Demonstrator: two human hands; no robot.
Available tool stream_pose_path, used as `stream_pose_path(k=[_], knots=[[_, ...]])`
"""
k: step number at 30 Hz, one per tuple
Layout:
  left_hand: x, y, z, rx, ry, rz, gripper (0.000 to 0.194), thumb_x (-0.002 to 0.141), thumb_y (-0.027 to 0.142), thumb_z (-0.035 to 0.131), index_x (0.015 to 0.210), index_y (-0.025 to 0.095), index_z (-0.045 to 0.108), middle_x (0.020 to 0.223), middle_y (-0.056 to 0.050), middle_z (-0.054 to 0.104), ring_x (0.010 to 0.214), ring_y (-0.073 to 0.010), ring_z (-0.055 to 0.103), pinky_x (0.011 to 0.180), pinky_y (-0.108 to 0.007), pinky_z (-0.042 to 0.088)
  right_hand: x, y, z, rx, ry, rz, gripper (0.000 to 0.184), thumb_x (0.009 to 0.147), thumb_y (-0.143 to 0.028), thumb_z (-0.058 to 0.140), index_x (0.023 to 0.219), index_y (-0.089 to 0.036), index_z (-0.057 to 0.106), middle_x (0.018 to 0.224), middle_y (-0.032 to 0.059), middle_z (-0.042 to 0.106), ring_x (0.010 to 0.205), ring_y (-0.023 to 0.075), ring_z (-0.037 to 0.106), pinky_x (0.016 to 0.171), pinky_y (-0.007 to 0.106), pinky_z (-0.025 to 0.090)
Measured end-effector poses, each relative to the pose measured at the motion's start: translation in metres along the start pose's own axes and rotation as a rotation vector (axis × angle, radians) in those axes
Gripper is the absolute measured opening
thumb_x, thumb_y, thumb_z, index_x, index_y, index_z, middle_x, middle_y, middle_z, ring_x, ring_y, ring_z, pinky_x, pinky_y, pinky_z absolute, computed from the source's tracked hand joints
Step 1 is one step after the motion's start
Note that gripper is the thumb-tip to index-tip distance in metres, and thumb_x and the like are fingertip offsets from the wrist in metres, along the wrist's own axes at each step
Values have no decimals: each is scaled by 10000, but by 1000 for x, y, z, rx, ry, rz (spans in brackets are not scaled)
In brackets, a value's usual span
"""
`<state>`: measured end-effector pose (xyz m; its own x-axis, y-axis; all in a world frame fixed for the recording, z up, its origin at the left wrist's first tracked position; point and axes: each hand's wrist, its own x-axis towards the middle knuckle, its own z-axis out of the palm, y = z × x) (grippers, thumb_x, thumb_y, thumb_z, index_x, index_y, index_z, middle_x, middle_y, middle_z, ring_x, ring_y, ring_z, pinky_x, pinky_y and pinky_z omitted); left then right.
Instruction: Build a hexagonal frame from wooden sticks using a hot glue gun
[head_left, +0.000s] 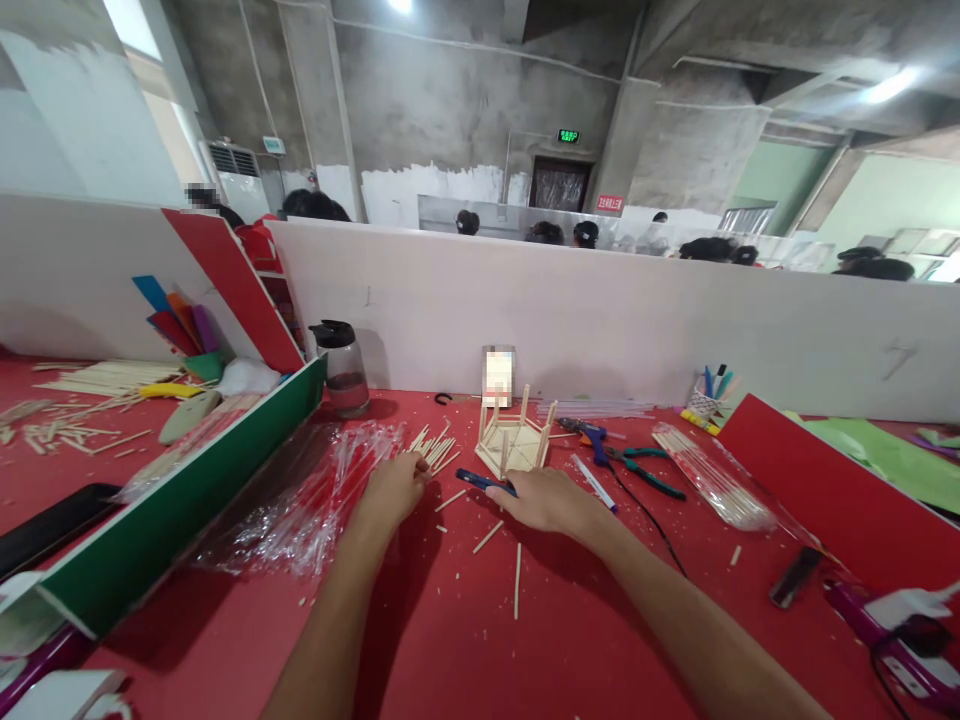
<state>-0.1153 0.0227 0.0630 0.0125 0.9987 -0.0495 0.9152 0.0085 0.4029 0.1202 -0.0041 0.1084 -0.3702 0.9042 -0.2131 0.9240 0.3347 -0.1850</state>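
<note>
My left hand [399,486] rests at the near left edge of a pile of short wooden sticks [439,450]. Its fingers are curled together, and what is between them is hidden. In my right hand [541,497] is a slim dark blue tool [474,480] that looks like a utility knife, pointing left. Just behind that hand stands a small wooden stick frame [491,455], with a many-sided base and several upright posts; the hand covers part of it. A few loose sticks [517,582] lie on the red table in front.
Right of the frame lie a blue glue gun [592,440], green-handled pliers [652,470], a white pen [594,484] and bagged sticks [712,480]. Crumpled plastic wrap [315,500] and a green divider [187,500] are on the left. A jug [345,375] and a phone [498,375] stand behind.
</note>
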Motion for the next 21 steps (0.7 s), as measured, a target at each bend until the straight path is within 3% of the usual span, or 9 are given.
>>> stream_pose_path(k=[4,7,10,12,15,18,21], knots=[[-1,5,2,43,34,36,212,910,195,481,1006,194,670,1035,-105,742,961,-253,679,734,-279,430,2,11,-3,207,-113,-26,611,946,-649,264,1039,-176,640,894,133,732,814,282,693,706,346,493],[-2,6,6,26,44,87,229,922,196,455,1015,204,664,1038,-101,737,951,-246,680,737,-282,438,13,17,-4,460,-313,18,559,962,-616,274,1102,-168,577,753,78,694,628,220,667,596,309,497],[-1,6,10,-7,55,117,249,931,186,435,1013,201,669,1054,-102,731,961,-241,675,758,-286,442,21,21,-5,595,-487,59,516,935,-619,378,1136,-177,550,759,53,682,593,199,650,560,292,494],[0,6,12,-29,68,133,266,915,139,436,1017,195,676,1081,-104,726,990,-234,667,779,-283,443,18,22,-7,538,-436,13,511,919,-631,404,1074,-184,597,819,66,699,665,209,661,599,292,491],[2,4,14,-75,93,177,306,867,56,451,1025,181,681,1115,-107,716,1030,-221,649,808,-270,436,-4,26,-15,359,-196,-57,530,921,-640,374,1042,-208,655,980,91,720,844,256,666,701,316,474],[1,7,15,-174,93,211,231,860,97,499,954,182,691,1007,-81,735,928,-206,659,765,-261,433,-40,43,-24,197,-60,44,503,908,-627,404,1082,-226,652,1035,100,719,896,286,659,718,329,450],[-1,13,16,-269,42,258,150,856,260,565,812,186,687,807,-50,719,749,-201,639,666,-265,417,-70,79,-28,70,8,151,487,889,-631,445,1021,-209,648,1039,125,711,911,300,658,719,326,437]])
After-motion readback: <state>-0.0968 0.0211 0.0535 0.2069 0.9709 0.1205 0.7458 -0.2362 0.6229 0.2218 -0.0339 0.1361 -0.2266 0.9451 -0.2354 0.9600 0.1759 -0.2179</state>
